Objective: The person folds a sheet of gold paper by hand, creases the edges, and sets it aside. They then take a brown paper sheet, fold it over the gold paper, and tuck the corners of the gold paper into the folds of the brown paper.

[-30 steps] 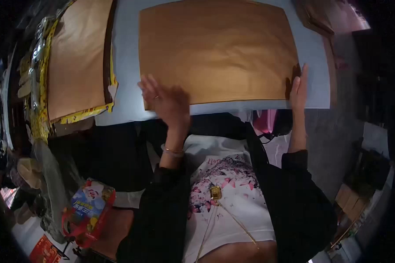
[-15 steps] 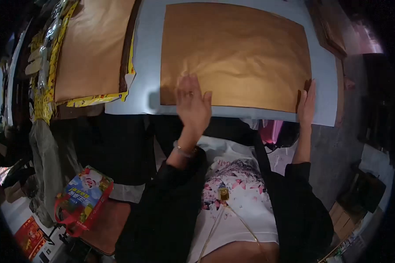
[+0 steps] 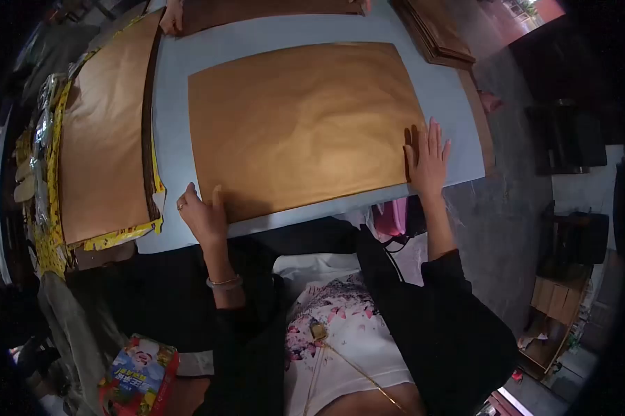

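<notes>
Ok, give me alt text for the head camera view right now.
A person's left hand and right hand press flat on the near corners of a large golden-brown sheet lying on a pale blue table; another brown sheet lies to the left.

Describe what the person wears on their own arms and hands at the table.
Both arms are in long black sleeves of an open jacket, ending short of the wrists. The left hand carries a thin ring on one finger, and a slim bangle bracelet circles the left wrist. The right hand is bare, with no ring or bracelet visible. Neither hand is gloved.
</notes>
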Tool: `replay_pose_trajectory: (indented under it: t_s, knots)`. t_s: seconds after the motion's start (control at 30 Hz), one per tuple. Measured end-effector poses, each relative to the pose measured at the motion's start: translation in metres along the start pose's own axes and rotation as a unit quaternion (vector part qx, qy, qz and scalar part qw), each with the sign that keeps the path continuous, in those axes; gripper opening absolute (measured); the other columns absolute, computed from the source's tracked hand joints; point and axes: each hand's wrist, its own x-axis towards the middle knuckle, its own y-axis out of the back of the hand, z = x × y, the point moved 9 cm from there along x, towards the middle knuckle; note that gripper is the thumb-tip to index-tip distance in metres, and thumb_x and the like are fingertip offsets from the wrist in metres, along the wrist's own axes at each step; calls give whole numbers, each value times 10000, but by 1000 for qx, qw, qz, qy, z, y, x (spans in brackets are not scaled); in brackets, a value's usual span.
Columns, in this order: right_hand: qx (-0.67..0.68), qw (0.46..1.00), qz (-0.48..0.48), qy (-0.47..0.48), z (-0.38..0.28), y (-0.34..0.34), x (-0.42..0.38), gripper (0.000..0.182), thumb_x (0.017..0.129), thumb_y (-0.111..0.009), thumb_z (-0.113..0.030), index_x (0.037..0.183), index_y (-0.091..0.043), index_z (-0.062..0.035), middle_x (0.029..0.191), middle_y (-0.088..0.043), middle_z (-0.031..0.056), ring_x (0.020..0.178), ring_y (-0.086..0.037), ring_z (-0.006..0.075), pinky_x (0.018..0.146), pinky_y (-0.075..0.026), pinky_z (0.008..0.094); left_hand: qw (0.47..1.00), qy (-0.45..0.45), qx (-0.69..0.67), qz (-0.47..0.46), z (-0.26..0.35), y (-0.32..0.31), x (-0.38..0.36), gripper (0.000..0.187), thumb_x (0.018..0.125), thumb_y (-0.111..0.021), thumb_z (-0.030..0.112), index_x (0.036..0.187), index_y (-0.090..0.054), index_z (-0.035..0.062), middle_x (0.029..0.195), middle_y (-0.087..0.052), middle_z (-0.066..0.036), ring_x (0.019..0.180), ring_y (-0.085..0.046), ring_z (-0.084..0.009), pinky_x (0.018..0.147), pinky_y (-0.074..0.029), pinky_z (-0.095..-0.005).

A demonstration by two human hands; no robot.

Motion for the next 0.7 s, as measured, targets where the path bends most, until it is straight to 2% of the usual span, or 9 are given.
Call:
replay_pose_trajectory:
  t_s: [0.03,0.1,0.17,0.2,0.37,0.43,0.47,0.63,0.7]
  knots:
    - [-9,1000,5,4,-10,14,2,544,931,-508,-303,1409,-364,-86,1493,-291,136,1376,-289,290,1106,-209,505,997,20,62,-29,1,-2,5,603,788,-718,234,1215,-467,-109,1039,-564,-243,1010,-523,-389,876,-424,-433]
    - [124,992,14,17,-33,31,-2,531,914,-529,-293,1382,-395,-79,1481,-309,141,1359,-314,305,1095,-228,504,997,55,14,-43,-4,-3,15,587,743,-732,256,1146,-496,-100,942,-585,-221,923,-560,-374,831,-444,-414]
    - [223,969,-54,89,-80,41,-13,528,906,-533,-305,1373,-407,-94,1476,-310,141,1352,-321,309,1094,-232,491,978,141,-72,-135,-2,-4,13,549,716,-727,258,1082,-516,-91,877,-593,-213,828,-580,-358,770,-461,-406]
    - [254,955,-97,118,-103,44,-19,534,904,-536,-313,1377,-405,-103,1479,-306,138,1353,-321,308,1097,-228,487,988,89,-97,-80,-20,-12,17,513,694,-730,253,1019,-524,-87,837,-594,-206,761,-580,-350,735,-466,-407]
    - [324,908,-172,205,-166,30,-45,630,899,-541,-346,1439,-314,-113,1519,-233,121,1391,-252,284,1127,-174,471,994,26,54,-90,0,-6,18,484,709,-733,257,989,-525,-80,856,-591,-217,830,-583,-343,766,-461,-403]
    - [319,907,-179,211,-172,20,-49,631,903,-536,-350,1440,-310,-108,1520,-231,121,1395,-245,281,1130,-168,469,986,112,-69,-102,-2,-4,12,491,743,-728,281,1014,-516,-70,850,-582,-198,844,-580,-305,766,-459,-385]
    - [315,904,-190,217,-175,13,-51,632,906,-530,-354,1441,-306,-103,1521,-228,120,1398,-237,278,1133,-162,466,980,104,-137,-100,-7,-9,10,491,779,-714,309,1022,-499,-61,847,-574,-173,816,-568,-275,761,-456,-371]
    - [329,900,-181,220,-172,14,-51,666,893,-549,-368,1442,-296,-88,1521,-226,128,1403,-225,274,1136,-147,461,967,144,-168,-123,-19,-11,8,503,832,-671,328,1112,-502,-54,789,-575,-87,728,-551,-173,674,-457,-303]
    - [323,905,-164,223,-174,21,-50,695,870,-582,-384,1436,-309,-85,1517,-240,125,1399,-239,272,1130,-164,467,919,128,-268,-258,-29,-36,4,392,875,-632,294,1083,-556,-29,699,-549,-25,656,-518,-109,605,-423,-253]
